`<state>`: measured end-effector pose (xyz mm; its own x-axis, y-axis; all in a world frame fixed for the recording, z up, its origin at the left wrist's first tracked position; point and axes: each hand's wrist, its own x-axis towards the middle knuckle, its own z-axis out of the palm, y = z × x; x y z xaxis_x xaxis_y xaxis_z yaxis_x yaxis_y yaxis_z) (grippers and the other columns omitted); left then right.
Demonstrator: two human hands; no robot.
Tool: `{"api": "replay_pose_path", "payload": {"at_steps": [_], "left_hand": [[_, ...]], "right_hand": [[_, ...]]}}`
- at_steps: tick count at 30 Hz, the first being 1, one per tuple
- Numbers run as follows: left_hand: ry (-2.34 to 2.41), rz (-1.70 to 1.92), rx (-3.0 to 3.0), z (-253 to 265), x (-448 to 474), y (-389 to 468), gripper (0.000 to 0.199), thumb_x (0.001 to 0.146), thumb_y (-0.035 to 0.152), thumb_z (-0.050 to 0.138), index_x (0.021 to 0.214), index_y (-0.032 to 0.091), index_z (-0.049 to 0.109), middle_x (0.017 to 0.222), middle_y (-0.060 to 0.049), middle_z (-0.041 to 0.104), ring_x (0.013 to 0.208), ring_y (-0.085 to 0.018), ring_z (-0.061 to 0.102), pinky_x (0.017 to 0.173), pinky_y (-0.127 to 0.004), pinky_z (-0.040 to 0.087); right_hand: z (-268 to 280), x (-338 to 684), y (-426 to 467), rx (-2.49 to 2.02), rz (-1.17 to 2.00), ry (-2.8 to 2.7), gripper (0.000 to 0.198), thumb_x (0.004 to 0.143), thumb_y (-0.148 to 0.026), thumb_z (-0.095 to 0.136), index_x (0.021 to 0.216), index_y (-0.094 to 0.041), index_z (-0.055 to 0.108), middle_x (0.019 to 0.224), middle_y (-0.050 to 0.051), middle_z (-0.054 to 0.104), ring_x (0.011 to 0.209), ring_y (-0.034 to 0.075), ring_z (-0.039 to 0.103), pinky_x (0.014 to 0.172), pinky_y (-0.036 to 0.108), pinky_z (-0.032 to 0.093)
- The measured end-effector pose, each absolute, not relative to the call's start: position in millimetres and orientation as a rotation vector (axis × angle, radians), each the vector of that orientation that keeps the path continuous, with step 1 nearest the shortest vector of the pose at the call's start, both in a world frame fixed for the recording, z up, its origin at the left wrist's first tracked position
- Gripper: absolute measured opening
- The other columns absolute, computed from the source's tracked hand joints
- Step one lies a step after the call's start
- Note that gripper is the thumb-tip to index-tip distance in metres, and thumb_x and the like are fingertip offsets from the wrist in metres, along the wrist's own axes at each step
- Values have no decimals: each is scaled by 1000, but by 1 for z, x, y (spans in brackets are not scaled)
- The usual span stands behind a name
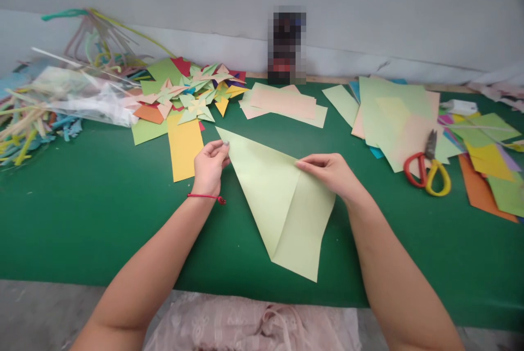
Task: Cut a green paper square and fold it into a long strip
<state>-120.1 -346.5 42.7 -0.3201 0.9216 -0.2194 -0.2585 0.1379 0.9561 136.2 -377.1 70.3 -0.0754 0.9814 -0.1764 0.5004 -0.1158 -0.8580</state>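
Observation:
A light green sheet of paper (270, 182) lies tilted over the green table in front of me, one corner folded over so that a triangular flap shows beside a single-layer strip. My left hand (210, 162), with a red cord on its wrist, pinches the sheet's left edge near its upper corner. On the other side, my right hand (331, 173) grips the top edge between thumb and fingers, where the flap meets the strip. A yellow paper rectangle (184, 146) rests just behind my left hand.
Folded paper stars (198, 105) pile up at the back left, near coloured strips (36, 116) and a clear plastic bag (94, 100). Pale paper pieces (282, 101) lie at the back. Scissors (428, 168) with red and yellow handles rest by stacked sheets (397, 122) on the right.

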Motion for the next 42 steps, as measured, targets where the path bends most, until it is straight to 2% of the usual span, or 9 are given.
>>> {"api": "replay_pose_path", "payload": {"at_steps": [14, 22, 27, 30, 34, 42], "left_hand": [[1339, 1415, 778, 46, -120, -348, 25, 63, 32, 74, 77, 16, 62, 67, 1, 64, 59, -11, 60, 62, -26, 52], [1489, 1527, 1234, 51, -116, -354, 20, 76, 38, 65, 76, 18, 61, 70, -1, 65, 65, -13, 62, 67, -27, 54], [1343, 1407, 1112, 52, -117, -352, 22, 75, 39, 65, 81, 19, 59, 69, 0, 62, 64, -12, 60, 62, -24, 53], [1265, 1233, 972, 52, -113, -354, 27, 75, 43, 66, 85, 18, 58, 74, -1, 63, 66, -12, 61, 60, -22, 52], [1143, 1083, 885, 52, -104, -362, 31, 75, 42, 66, 91, 17, 59, 91, -6, 67, 79, -16, 64, 68, -28, 53], [1110, 1079, 885, 45, -94, -371, 41, 68, 34, 73, 102, 15, 62, 111, -12, 66, 98, -24, 63, 84, -38, 52]], "right_hand": [[71, 141, -376, -1656, 1131, -1585, 32, 70, -52, 65, 76, -22, 73, 77, 3, 69, 69, 16, 58, 60, 26, 40], [73, 145, -377, -1679, 1157, -1523, 31, 68, -52, 67, 76, -22, 73, 76, 2, 69, 65, 14, 55, 57, 26, 40], [72, 145, -376, -1681, 1152, -1507, 31, 67, -52, 67, 75, -22, 73, 75, 3, 68, 64, 14, 55, 57, 26, 40], [71, 145, -376, -1689, 1136, -1498, 33, 67, -52, 67, 75, -21, 73, 74, 3, 68, 63, 14, 55, 56, 26, 40], [69, 143, -375, -1677, 1097, -1501, 35, 67, -53, 66, 75, -20, 73, 74, 4, 68, 64, 15, 57, 57, 27, 42], [70, 133, -378, -1643, 928, -1478, 33, 69, -52, 65, 77, -21, 72, 80, 4, 70, 76, 21, 62, 65, 31, 46]]}}
